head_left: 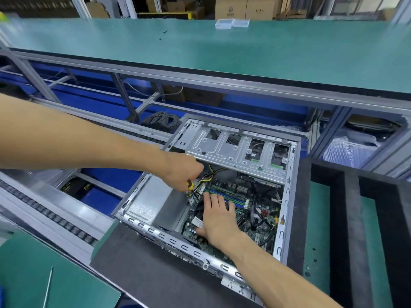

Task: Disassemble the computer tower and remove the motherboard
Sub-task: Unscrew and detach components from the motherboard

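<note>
Computer tower (289, 196) lies on its side, open face up, on a dark foam mat (142, 267) at the near edge of a green worktop (33, 267). Its silver drive cage (235, 152) spans the far end. Motherboard (255, 221) sits flat on the case floor, crossed by black cables.

Left hand (182, 167) reaches in at the board's far left corner, its grip closed round a yellow-handled tool (189, 184), probably a screwdriver, beside a bundle of yellow and black wires (213, 173). Right hand (216, 218) rests flat on the board, fingers straight, over the memory slots (222, 192).

Risks, as a judgement: the tool tip could slip and gouge the board or nick the wires, and lifting the board with cables plugged in could tear a connector.

A thin metal rod (47, 285) lies on the near worktop. Beyond, a roller conveyor (55, 218) and a second long green bench (222, 52) with clear plastic boxes (231, 23); cardboard cartons (244, 7) stand behind it.
</note>
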Motion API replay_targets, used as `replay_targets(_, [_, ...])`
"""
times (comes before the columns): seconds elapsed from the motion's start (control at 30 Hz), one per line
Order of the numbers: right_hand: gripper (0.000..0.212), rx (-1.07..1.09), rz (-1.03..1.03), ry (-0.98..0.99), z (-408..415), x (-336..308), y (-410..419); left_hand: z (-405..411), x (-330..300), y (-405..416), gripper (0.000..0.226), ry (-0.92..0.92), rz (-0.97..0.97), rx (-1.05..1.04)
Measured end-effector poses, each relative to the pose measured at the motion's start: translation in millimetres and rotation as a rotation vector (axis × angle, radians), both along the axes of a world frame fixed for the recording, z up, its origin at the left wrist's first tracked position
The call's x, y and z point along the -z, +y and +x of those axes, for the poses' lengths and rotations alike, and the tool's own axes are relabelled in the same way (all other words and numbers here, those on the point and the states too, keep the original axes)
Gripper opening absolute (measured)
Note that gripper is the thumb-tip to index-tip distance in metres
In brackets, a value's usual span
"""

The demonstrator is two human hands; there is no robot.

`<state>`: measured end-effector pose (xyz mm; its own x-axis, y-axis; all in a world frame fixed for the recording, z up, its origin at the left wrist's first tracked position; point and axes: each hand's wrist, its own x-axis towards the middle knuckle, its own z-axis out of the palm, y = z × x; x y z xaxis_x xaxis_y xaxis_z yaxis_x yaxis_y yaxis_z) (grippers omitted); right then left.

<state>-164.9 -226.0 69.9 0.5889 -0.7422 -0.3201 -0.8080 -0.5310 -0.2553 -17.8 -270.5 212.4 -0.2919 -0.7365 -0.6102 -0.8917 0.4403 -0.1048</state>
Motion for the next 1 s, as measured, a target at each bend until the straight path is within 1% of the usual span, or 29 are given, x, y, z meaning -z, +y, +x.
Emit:
replay_targets(0.07, [0.107,0.002,0.006,0.006,0,0,0,1,-4,0,0.011,-0.140,-0.092,0.436])
replay_targets(0.13, [0.108,0.001,0.002,0.006,1,0,0,2,-6,-1,0.014,-0.210,-0.165,0.813])
replay_targets(0.17, [0.107,0.000,0.000,0.007,1,0,0,2,-6,-3,0.015,-0.212,-0.180,0.923])
replay_targets(0.2, [0.107,0.000,-0.001,0.008,1,0,0,3,-6,-4,0.014,-0.202,-0.180,0.958])
replay_targets(0.23, [0.107,0.000,-0.003,0.009,1,0,0,4,-4,-4,0.012,-0.183,-0.178,0.931])
replay_targets(0.27, [0.107,0.001,-0.006,0.008,2,1,0,5,-1,-3,0.011,-0.155,-0.181,0.820])
replay_targets(0.3, [0.106,0.003,-0.009,0.008,2,1,0,6,2,-1,0.013,-0.108,-0.189,0.617])
replay_targets(0.33, [0.106,0.004,-0.011,0.008,2,1,1,5,7,2,0.014,-0.044,-0.182,0.324])
replay_targets(0.37, [0.106,0.005,-0.015,0.005,2,1,1,4,12,3,0.014,0.043,-0.136,-0.016])
replay_targets(0.43, [0.107,0.005,-0.027,-0.004,1,1,2,-1,15,0,0.023,0.243,0.036,-0.661])
replay_targets(0.47, [0.107,0.005,-0.030,-0.006,1,1,2,-4,13,-3,0.024,0.314,0.139,-0.891])
replay_targets(0.5, [0.107,0.003,-0.030,-0.005,1,1,2,-7,9,-5,0.024,0.340,0.229,-1.026])
replay_targets(0.53, [0.107,0.000,-0.028,-0.003,0,0,2,-9,5,-6,0.024,0.325,0.292,-1.063])
replay_targets(0.57, [0.107,0.000,-0.026,-0.003,0,0,2,-10,3,-6,0.025,0.283,0.310,-1.012])
replay_targets(0.6, [0.107,0.002,-0.026,-0.002,0,0,2,-10,3,-4,0.028,0.222,0.295,-0.903])
replay_targets(0.67, [0.107,0.003,-0.023,0.000,1,0,1,-11,4,5,0.028,0.052,0.219,-0.579])
replay_targets(0.73, [0.107,0.003,-0.017,-0.002,1,0,1,-12,6,14,0.017,-0.107,0.089,-0.199])
replay_targets(0.8, [0.108,0.004,-0.011,-0.007,1,1,1,-11,3,16,0.023,-0.217,-0.101,0.253])
replay_targets(0.87, [0.109,0.001,-0.012,-0.008,1,0,1,-10,-1,12,0.020,-0.257,-0.213,0.723])
replay_targets(0.9, [0.109,0.000,-0.013,-0.010,1,0,1,-9,-3,8,0.018,-0.272,-0.225,0.885])
replay_targets(0.93, [0.109,-0.001,-0.017,-0.013,1,1,2,-9,-4,4,0.017,-0.274,-0.227,0.979])
replay_targets(1.0, [0.109,-0.003,-0.026,-0.020,0,1,2,-11,-6,-4,0.015,-0.280,-0.204,1.035])
